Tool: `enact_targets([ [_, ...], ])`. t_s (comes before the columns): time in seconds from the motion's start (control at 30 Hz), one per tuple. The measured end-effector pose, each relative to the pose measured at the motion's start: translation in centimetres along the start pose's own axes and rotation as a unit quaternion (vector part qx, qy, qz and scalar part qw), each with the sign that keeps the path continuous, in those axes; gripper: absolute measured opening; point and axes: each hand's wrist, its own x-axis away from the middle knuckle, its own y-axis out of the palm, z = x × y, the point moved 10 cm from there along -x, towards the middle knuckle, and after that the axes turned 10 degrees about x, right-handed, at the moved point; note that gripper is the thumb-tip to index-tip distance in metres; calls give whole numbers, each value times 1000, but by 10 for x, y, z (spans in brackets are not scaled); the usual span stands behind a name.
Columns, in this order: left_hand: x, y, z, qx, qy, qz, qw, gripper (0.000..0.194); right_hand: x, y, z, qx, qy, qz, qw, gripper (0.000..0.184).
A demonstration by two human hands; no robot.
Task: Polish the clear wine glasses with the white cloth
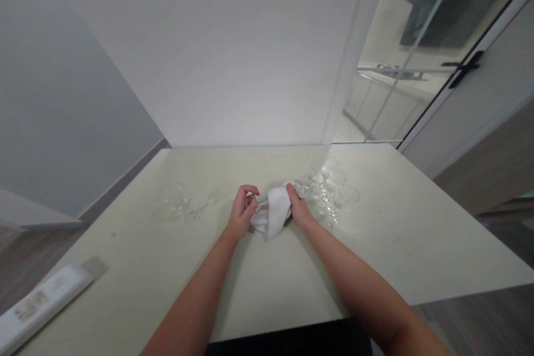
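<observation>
Above the middle of the table, my left hand [242, 212] is closed around the end of a clear glass [262, 206], which seems to be a stemmed one. A white cloth [277, 210] wraps most of this glass and hides its shape. My right hand [299, 208] grips the cloth from the right side, thumb on top; whether its fingers also press on glass underneath is hidden. Close beyond my right hand stands a cluster of several clear stemmed glasses [326, 192], hard to tell apart. Over to the left, another clear stemmed glass [177, 200] is on the table.
The pale table [375, 245] reaches back to a white wall panel [233, 55]. A long white box [45, 297] lies at the front left. At the right are a glass-paned partition [387, 89] and a door with a black handle [466, 69].
</observation>
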Motion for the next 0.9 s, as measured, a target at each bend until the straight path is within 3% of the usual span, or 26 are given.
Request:
enact_targets([
  [0.17,8,-11,25,-103,139,69,982,30,-2,3,3,9,3,-11,1000,59],
  [0.33,18,14,44,-212,240,-28,947,38,-1,11,-4,17,-25,-51,998,56],
  [0.4,12,10,38,-211,203,-15,956,34,2,14,-9,31,-40,-69,996,54],
  [0.5,-2,-12,8,-133,45,62,988,44,14,23,-21,69,-99,-109,987,59],
  [0.6,-5,-26,-20,-45,-80,114,989,50,25,28,-34,113,-167,-114,973,75],
  [0.67,-4,-26,-14,-32,-57,115,991,45,25,27,-35,106,-169,-100,975,69],
  [0.8,8,-9,29,-107,126,61,984,32,13,23,-23,32,-82,-101,991,53],
  [0.9,10,-2,34,-141,136,40,980,29,10,22,-21,11,-64,-101,993,55],
])
